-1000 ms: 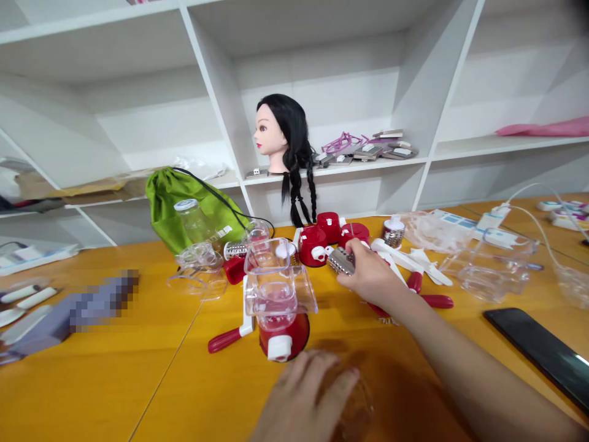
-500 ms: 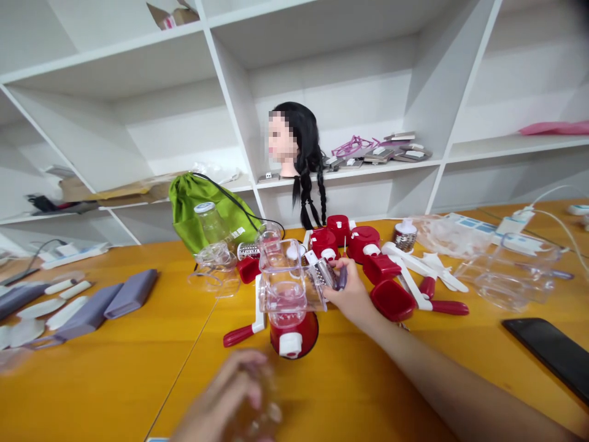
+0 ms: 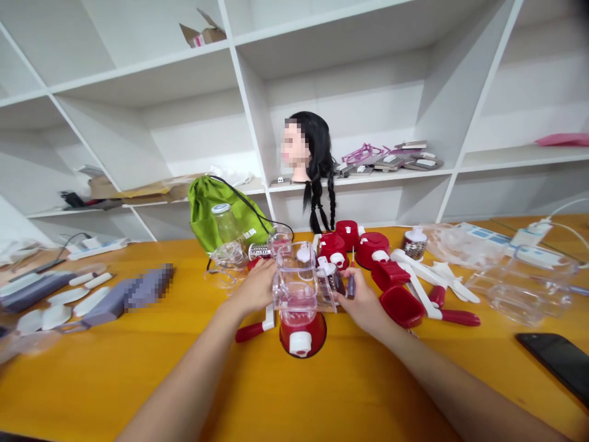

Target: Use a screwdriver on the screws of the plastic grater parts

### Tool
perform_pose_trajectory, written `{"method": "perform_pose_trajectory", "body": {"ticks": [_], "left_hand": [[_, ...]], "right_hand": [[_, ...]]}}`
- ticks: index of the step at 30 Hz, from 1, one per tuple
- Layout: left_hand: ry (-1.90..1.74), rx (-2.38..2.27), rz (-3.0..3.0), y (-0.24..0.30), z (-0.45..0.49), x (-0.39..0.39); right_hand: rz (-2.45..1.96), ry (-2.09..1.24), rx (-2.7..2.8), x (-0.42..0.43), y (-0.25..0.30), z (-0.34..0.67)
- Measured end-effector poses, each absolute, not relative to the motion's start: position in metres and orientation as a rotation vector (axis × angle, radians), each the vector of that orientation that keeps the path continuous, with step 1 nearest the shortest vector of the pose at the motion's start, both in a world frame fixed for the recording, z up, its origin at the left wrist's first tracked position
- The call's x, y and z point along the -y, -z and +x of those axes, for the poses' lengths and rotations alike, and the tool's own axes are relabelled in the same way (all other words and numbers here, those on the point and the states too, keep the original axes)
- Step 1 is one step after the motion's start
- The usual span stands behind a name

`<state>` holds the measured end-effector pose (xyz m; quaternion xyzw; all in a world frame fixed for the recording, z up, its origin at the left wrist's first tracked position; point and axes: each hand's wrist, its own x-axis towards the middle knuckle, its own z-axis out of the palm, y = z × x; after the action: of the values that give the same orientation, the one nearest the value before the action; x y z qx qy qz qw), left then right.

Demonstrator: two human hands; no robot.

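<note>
A clear plastic housing (image 3: 294,276) stands over a red base (image 3: 306,337) with a white knob in the middle of the table. My left hand (image 3: 257,285) reaches to the left side of this housing, its fingertips hidden from me. My right hand (image 3: 361,301) is closed around a screwdriver (image 3: 351,286), whose thin shaft points up. Against that hand, right of the housing, is a metal grater drum (image 3: 335,275) with a white end; whether the fingers also grip it I cannot tell. A red-handled crank (image 3: 252,331) lies below my left hand.
Behind are red bases (image 3: 372,248), a second grater drum (image 3: 415,244) and a green drawstring bag (image 3: 202,209). Red hoppers (image 3: 402,306) and cranks (image 3: 460,317) lie right, with a phone (image 3: 554,362) and clear housings (image 3: 524,288). Purple-grey parts (image 3: 110,304) lie left.
My left hand, blurred low in front with something clear by it, has moved up and forward to the housing's left side. The right hand keeps the screwdriver. The view has shifted slightly.
</note>
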<state>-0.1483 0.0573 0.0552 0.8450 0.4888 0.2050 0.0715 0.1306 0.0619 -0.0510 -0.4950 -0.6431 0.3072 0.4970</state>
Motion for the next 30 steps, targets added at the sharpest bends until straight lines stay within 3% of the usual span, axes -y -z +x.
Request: {"method": "perform_pose_trajectory", "body": {"ticks": [6,19,25,30], "left_hand": [[-0.691,-1.218,2.393,-0.034,-0.136,-0.075],[-0.966,-1.219,2.027,-0.02,-0.142,-0.057],[-1.121,-1.328,1.874,-0.012,-0.16,-0.013],[-1.084,-1.231,1.79,-0.003,-0.153,0.004]], "right_hand": [[-1.216,-0.718,1.585,-0.07,0.059,0.122],[-1.084,-0.708,1.509,-0.048,0.023,0.131],[-0.72,-0.951,1.714,-0.033,0.002,0.136],[-0.764,-1.146,1.798,-0.031,-0.005,0.133]]}}
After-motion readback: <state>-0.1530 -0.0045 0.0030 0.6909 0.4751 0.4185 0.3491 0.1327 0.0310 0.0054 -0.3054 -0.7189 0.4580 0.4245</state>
